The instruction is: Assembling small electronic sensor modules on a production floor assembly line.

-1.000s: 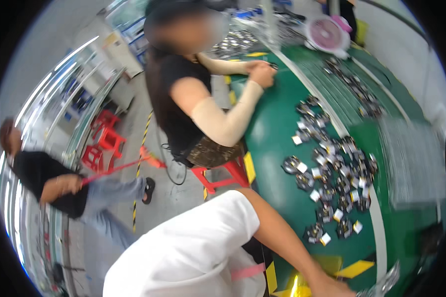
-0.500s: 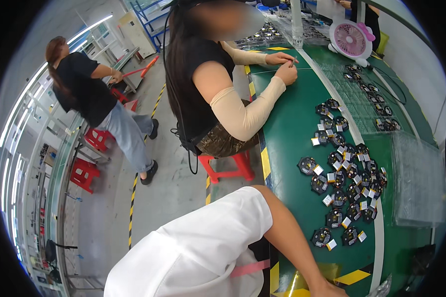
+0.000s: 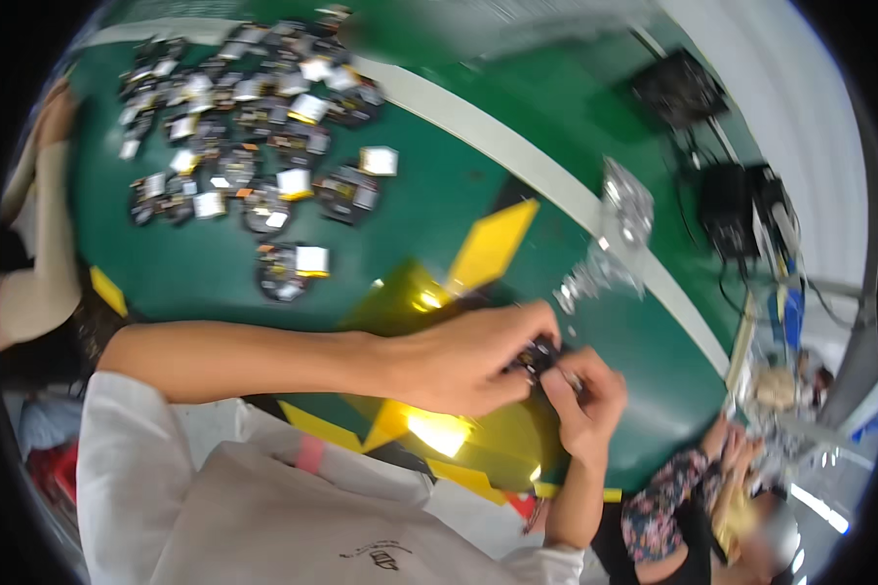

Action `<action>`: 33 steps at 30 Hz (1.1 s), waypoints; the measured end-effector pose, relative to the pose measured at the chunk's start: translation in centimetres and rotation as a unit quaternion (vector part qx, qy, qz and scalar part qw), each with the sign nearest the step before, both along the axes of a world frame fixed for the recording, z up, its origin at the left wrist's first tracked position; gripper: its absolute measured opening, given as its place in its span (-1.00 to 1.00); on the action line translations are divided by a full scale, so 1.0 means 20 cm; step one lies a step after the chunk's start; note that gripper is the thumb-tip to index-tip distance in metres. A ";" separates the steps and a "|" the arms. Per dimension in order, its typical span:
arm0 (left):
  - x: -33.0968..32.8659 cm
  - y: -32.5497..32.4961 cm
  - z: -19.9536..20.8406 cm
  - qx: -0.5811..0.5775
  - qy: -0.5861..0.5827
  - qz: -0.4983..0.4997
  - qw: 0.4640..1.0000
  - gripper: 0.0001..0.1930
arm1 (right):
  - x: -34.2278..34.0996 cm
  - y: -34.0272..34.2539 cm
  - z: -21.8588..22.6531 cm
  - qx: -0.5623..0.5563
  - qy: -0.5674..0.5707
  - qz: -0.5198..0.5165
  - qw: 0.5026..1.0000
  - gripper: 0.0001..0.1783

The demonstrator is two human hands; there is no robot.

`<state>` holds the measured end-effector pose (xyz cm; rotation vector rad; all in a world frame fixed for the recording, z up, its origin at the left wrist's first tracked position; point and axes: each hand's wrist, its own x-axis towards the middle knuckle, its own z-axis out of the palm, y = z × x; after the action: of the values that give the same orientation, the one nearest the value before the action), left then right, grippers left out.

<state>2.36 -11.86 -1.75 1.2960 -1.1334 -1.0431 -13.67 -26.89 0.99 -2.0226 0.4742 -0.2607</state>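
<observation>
My left hand (image 3: pixel 468 361) reaches in from the left, its fingers closed around a small black electronic assembly (image 3: pixel 535 359). My right hand (image 3: pixel 587 395) pinches the same piece from the other side, thumb against it. Fingers cover much of the piece, and its details are blurred. Both hands are above a see-through yellow sheet (image 3: pixel 498 439) at the table's near edge. Beyond my left forearm lies a group of several round black electronic assemblies (image 3: pixel 263 210), many with a white battery pack edged in yellow. The closest of these (image 3: pixel 281 273) sits a little apart from the others.
A crumpled transparent plastic bag (image 3: pixel 626 210) lies on the green table (image 3: pixel 439 190), beyond my hands. Black power adapters with cables (image 3: pixel 727 210) stand at the far right. A co-worker's sleeved arm (image 3: pixel 44 244) is at the left edge; another person's patterned sleeve (image 3: pixel 654 507) is at lower right.
My view has swung to the right, so the assemblies now appear at upper left. Both my hands have come into view, holding a small black assembly; earlier only my left arm showed.
</observation>
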 end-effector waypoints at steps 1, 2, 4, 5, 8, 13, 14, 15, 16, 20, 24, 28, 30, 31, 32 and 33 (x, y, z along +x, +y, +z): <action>0.01 -0.01 -0.01 -0.007 -0.001 0.002 1.000 -0.68 | 0.00 -0.02 0.01 -0.017 0.018 0.025 0.999 -0.89; 0.02 -0.02 -0.01 0.000 0.016 -0.010 1.000 -0.69 | 0.01 -0.02 0.03 -0.026 0.017 0.023 0.999 -0.89; 0.04 -0.04 0.01 0.012 0.035 -0.029 0.999 -0.70 | 0.02 -0.01 0.04 -0.030 0.020 0.014 0.999 -0.89; 0.05 -0.05 0.02 0.015 0.036 -0.035 0.999 -0.72 | 0.02 0.01 0.04 0.003 0.011 -0.017 1.000 -0.88; 0.00 -0.07 0.03 0.006 0.049 -0.021 0.999 -0.74 | -0.02 -0.01 0.04 0.063 0.009 -0.039 0.997 -0.88; -0.01 -0.07 0.07 0.025 0.076 -0.014 0.997 -0.78 | -0.04 -0.06 0.03 0.049 -0.017 0.031 0.998 -0.89; -0.01 -0.07 0.06 0.030 0.075 -0.017 0.997 -0.78 | -0.04 -0.06 0.02 0.043 -0.022 0.049 0.998 -0.89; -0.02 -0.06 0.05 0.014 0.067 -0.015 0.998 -0.78 | -0.04 -0.06 0.02 0.037 -0.026 0.067 0.997 -0.89; -0.02 -0.06 0.04 -0.001 0.058 -0.013 0.998 -0.77 | -0.03 -0.05 0.03 0.040 -0.026 0.063 0.997 -0.89; -0.02 -0.06 0.02 0.004 0.064 -0.025 0.998 -0.76 | -0.01 -0.04 0.03 0.023 -0.039 0.068 0.997 -0.87; -0.01 -0.06 0.03 0.003 0.055 -0.024 0.998 -0.75 | -0.02 -0.03 0.05 0.038 -0.007 0.034 0.999 -0.83; -0.02 -0.06 0.03 -0.001 0.057 -0.019 0.998 -0.76 | -0.01 -0.02 0.06 0.047 -0.007 0.032 0.998 -0.81; -0.02 -0.07 0.04 -0.010 0.038 -0.010 0.999 -0.75 | -0.01 -0.03 0.05 0.024 -0.033 0.027 0.999 -0.84; -0.02 -0.07 0.05 -0.018 0.018 0.000 1.000 -0.74 | -0.02 -0.04 0.04 0.023 -0.032 0.027 0.999 -0.84; -0.02 -0.07 0.05 -0.019 0.018 -0.001 1.000 -0.74 | -0.03 -0.05 0.03 0.003 -0.039 0.043 0.998 -0.85; -0.02 -0.06 0.06 -0.012 0.028 -0.009 0.999 -0.73 | -0.03 -0.06 0.03 -0.016 -0.046 0.060 0.997 -0.86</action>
<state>1.97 -13.09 -0.61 1.2327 -1.1141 -1.0705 -14.27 -28.09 1.58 -2.0528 0.2919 -0.2871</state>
